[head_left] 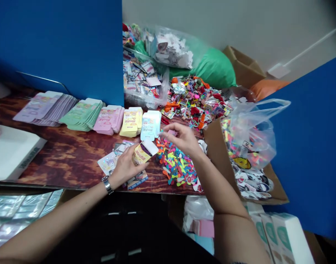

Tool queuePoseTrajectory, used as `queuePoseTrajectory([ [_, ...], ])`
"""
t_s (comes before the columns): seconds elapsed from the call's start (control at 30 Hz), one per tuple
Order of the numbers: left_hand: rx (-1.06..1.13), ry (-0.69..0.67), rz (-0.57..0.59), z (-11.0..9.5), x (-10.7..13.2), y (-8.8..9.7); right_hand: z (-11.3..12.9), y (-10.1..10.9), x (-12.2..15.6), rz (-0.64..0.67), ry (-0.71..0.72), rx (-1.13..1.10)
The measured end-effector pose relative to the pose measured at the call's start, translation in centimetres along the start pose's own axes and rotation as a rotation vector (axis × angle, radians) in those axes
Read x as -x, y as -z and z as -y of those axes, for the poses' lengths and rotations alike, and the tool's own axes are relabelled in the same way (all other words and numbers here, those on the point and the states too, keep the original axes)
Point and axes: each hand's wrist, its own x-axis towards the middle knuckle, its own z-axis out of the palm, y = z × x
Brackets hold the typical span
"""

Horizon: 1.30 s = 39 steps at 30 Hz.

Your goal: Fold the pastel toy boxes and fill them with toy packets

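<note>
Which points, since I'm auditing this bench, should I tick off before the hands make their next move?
1. Box in grip: ok; the left hand holds the yellow box.
2. Box open: ok; its white flap stands away from the mouth.
3. Right hand loaded: cannot tell; the right hand is beside the open box, but its fingertips are too small and blurred to judge.
4. Colourful pieces near: ok; the pile of colourful pieces lies next to the right hand.
5. Cards clear of the left hand: not ok; loose cards lie beneath it.
6. Stacks grouped by colour: ok; five carton stacks, each its own colour.
</note>
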Motion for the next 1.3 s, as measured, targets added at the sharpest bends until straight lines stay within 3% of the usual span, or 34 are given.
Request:
queuePoseTrajectory([
  [0.1, -0.020, -0.021, -0.021, -0.1, 0.3, 0.2, 2.2, -3.2, 0.9, 0.104, 0.135, 0.075],
  [0.23, -0.027, -0.045, -0.073, 0.1, 0.8, 0.7, 2.7, -5.6, 1.4, 0.172, 0.228, 0.242],
  [0.5, -0.081, -0.148, -0.110, 0.1, 1.0, 1.0, 3.5, -6.3, 1.8, 0.251, 0.236, 0.353],
  [0.67, -0.082, -0.165, -0.137, 0.3, 0.9, 1.6, 3.8, -5.9, 2.9, 0.188, 0.391, 0.307],
  [0.83, -0.026, -0.187, -0.107, 0.4, 0.7, 2.5, 2.8, -5.0, 3.6, 0.056, 0.397, 0.330],
  [1.0, 0.084, -0.200, -0.041, 0.0, 0.5, 3.0, 1.7, -5.8, 3.7, -0.067, 0.341, 0.259],
  [1.3, 0.127, -0.232, 0.024, 0.9, 1.0, 3.1, 2.5, -7.3, 4.4, 0.140, 0.288, 0.045],
])
